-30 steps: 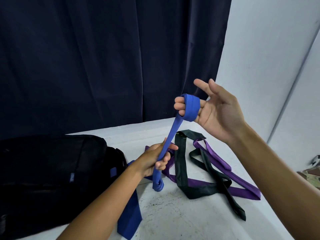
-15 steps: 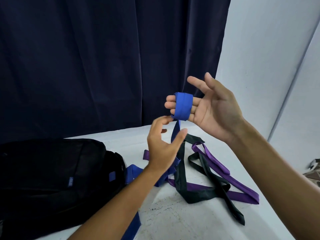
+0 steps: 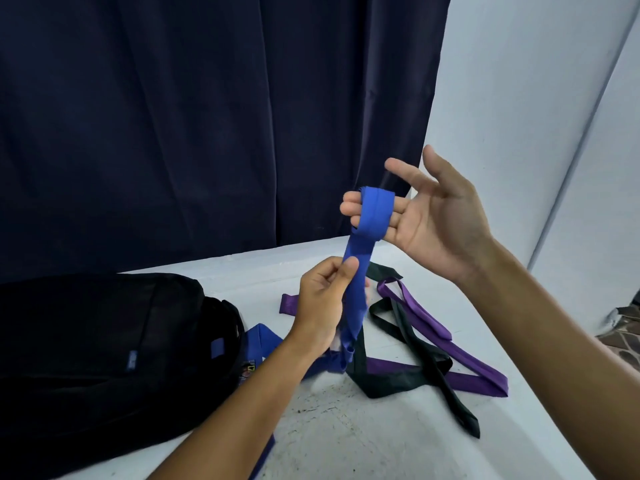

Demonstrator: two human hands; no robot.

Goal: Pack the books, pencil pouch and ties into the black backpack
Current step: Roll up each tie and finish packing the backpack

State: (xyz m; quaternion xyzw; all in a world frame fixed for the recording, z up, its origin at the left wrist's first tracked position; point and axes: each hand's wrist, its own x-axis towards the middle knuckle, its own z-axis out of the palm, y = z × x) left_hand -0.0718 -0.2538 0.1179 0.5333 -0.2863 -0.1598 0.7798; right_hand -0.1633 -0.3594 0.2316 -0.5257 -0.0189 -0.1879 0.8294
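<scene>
Fingers (image 3: 360, 206) of the right hand (image 3: 436, 230) lie straight, wound in the blue tie (image 3: 356, 271); the left hand (image 3: 322, 303) pinches its tail just below. That tail runs straight down toward the desk (image 3: 363, 441), black backpack (image 3: 104, 348) to the left. A small label on it is unreadable.

Your left hand (image 3: 320, 303) and right hand (image 3: 429, 220) are both bare: no gloves, rings, watch or bands show on them. Your forearms are uncovered all the way to the lower edge of the view, with no sleeve or cuff in sight. Your nails are short and plain. Only your two hands and forearms show of you.
</scene>
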